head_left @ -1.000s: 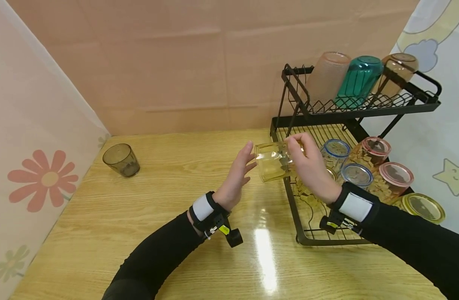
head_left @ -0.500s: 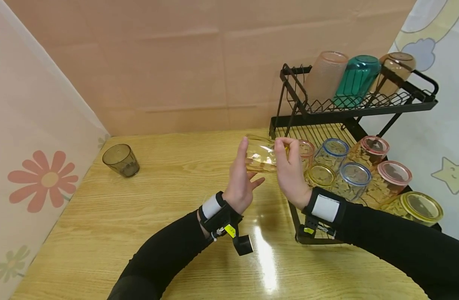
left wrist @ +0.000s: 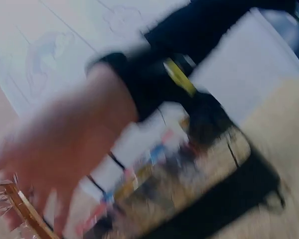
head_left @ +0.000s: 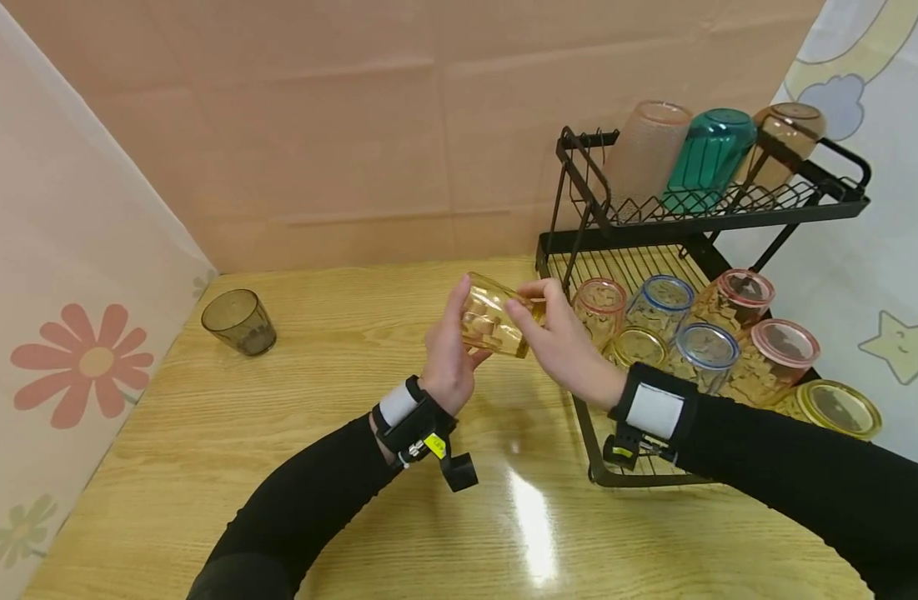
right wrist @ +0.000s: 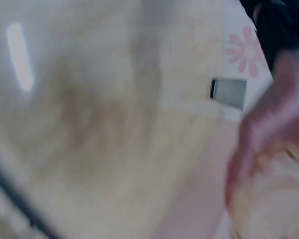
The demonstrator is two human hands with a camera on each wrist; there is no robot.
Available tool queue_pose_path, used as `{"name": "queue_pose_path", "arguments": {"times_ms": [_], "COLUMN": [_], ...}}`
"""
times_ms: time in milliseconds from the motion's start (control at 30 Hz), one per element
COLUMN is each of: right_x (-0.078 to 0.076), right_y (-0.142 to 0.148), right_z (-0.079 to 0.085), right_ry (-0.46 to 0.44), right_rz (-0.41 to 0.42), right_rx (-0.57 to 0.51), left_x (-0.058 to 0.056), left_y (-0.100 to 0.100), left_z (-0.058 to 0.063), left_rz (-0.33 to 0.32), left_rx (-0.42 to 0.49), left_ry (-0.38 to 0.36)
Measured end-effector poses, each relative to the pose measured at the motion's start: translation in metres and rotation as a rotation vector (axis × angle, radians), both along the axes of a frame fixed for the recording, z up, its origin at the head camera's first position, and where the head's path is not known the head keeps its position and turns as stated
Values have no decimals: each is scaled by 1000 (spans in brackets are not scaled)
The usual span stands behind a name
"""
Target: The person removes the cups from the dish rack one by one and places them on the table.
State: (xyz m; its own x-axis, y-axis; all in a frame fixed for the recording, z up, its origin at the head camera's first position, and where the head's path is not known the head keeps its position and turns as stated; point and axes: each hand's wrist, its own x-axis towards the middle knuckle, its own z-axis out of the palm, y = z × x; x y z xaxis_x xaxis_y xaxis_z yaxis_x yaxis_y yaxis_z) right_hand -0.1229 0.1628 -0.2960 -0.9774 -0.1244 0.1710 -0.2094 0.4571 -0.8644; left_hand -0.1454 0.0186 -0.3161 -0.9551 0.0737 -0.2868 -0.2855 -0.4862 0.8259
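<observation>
An amber-yellow glass tumbler (head_left: 492,317) is held tilted between both hands above the table in the head view. My left hand (head_left: 447,358) grips its left end, the thumb along the near-top side and the fingers behind and below. My right hand (head_left: 567,346) pinches the right end, thumb on the glass wall. The left wrist view shows the right hand (left wrist: 65,134), blurred, beside part of the tumbler at the lower left. In the right wrist view, the left hand (right wrist: 261,129) curves around the blurred glass (right wrist: 274,204).
A black two-tier rack (head_left: 601,467) stands at the right. Pink, teal (head_left: 709,162) and amber glasses sit upside down on its upper tier. Several rimmed glasses, including a blue-rimmed one (head_left: 706,346), fill the lower tier. A smoky-brown glass (head_left: 241,322) stands at the table's left.
The tumbler has moved left, away from the rack, and tilted. The left hand, earlier apart from it with fingers spread, now grips it; the right hand has followed leftward, still holding it.
</observation>
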Motion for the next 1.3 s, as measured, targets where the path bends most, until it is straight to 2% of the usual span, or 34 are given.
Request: {"name": "queue_pose_path", "arguments": {"times_ms": [133,267,367,500,567,733,800,1033,1300], "right_x": [0,8,14,21,23,30,34,43,52], "right_y": [11,20,27,38,44,61,68,92,126], "right_z": [12,16,16,14,14,12,12,10,8], "right_ry": [-66,-38,25,108,161,276,286,282,282], "right_rz": [116,262,346,405,423,422,403,325,229], "right_rx": [331,618,760,891,938,1023,1044,1054,1045], "left_x": [-8,-14,-18,-24,-27,-38,-44,-60,-74], "left_y": [-20,-43,-58,-78,-87,-110,-119,-145,-164], "left_z": [-9,-17,-22,-27,-30,-39,-43,-56,-62], "left_rz": [-28,-26,-8,-13,-8,5,11,67,155], "left_rx": [-127,-243,-314,-412,-478,-652,-701,-830,-1012], "left_ry": [18,22,12,24,44,170,219,314,447]}}
